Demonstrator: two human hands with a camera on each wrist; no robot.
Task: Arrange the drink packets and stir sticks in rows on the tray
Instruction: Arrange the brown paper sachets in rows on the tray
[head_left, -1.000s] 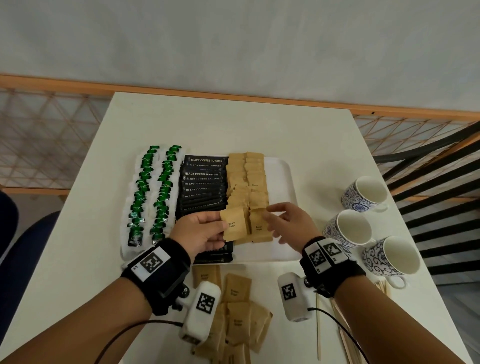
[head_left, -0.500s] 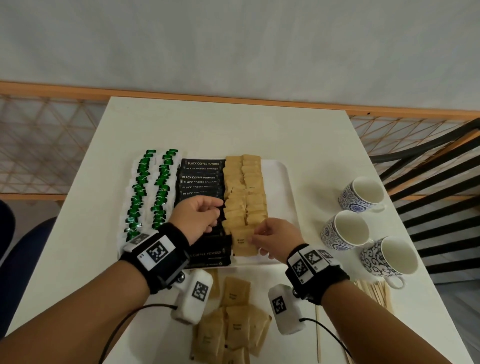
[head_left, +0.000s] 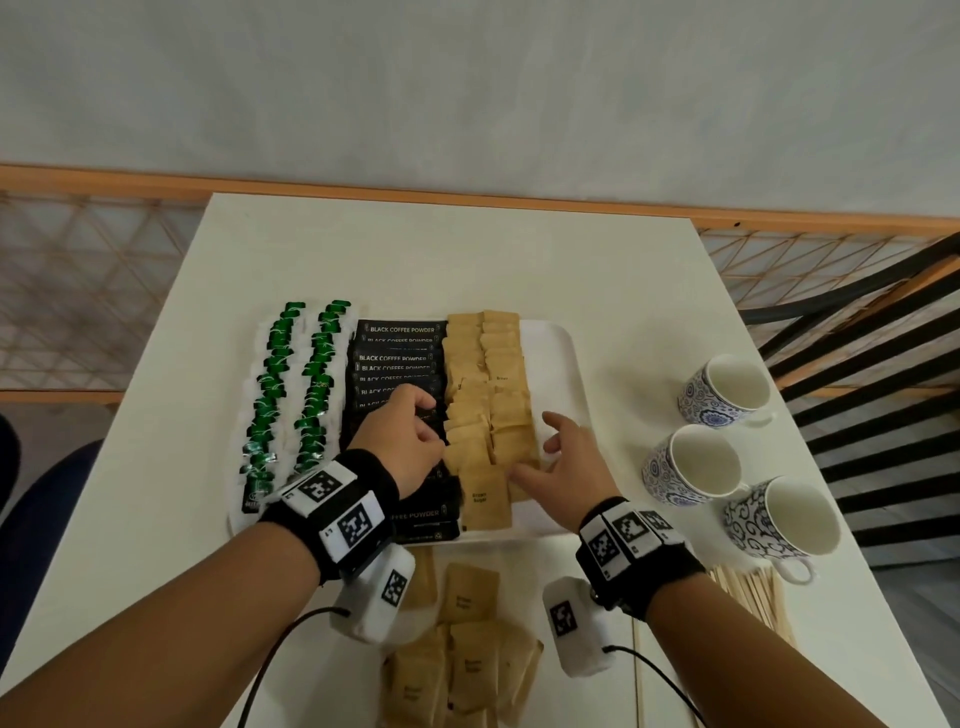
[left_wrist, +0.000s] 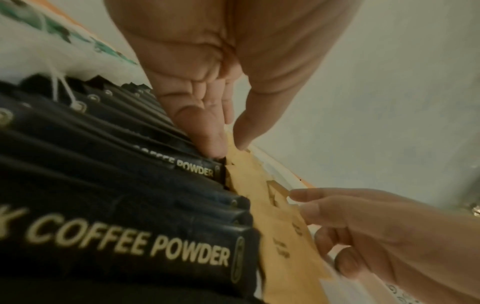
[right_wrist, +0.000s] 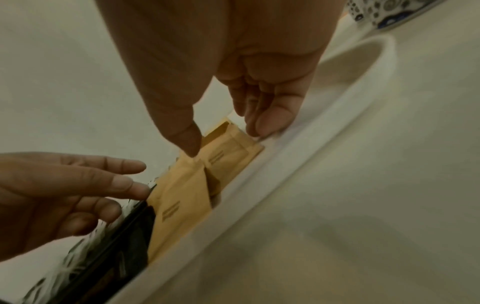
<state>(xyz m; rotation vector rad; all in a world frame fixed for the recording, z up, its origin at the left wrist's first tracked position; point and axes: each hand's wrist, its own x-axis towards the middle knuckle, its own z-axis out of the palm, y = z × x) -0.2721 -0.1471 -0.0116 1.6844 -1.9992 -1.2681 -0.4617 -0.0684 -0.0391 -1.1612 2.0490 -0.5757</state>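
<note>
Bare tray (head_left: 558, 374) strip lies open between brown packets (head_left: 488, 395) and cups (head_left: 691, 462).

We see the left hand (left_wrist: 207, 67) with fingers (left_wrist: 207, 135) touching brown packets (left_wrist: 249, 181) beside the black coffee packets (left_wrist: 124, 236).

Plain pale wall (head_left: 467, 78), orange wooden rail (head_left: 467, 195), white table (head_left: 447, 249), diamond lattice fencing (head_left: 78, 280)

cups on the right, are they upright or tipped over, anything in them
Upright and empty: all three cups stand mouth-up, showing bare white insides.
</note>
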